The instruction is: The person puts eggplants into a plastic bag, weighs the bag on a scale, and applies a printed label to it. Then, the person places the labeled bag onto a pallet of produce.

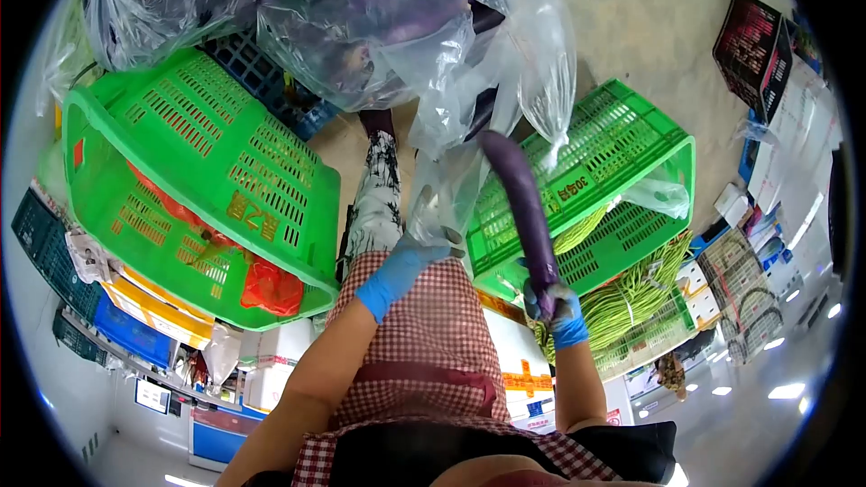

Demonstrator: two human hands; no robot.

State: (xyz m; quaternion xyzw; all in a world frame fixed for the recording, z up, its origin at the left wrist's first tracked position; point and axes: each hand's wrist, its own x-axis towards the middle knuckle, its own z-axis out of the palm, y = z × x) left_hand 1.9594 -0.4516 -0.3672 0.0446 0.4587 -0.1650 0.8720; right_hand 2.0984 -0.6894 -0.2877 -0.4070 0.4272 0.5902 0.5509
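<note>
My right hand, in a blue glove with a grey coated palm, is closed around the lower end of a long purple eggplant. The eggplant points up and away, its tip beside the clear plastic bag. My left hand, gloved the same way, is at the bag's hanging lower edge. Its fingers are stretched out and the thumb stands apart; whether it touches the plastic I cannot tell. More eggplants show dimly in and beside the bag.
A large green crate with red plastic bags inside tilts at the left. Another green crate stands right, above bundled green long beans. Behind the bags is a dark blue crate. A dark printed box sits far right.
</note>
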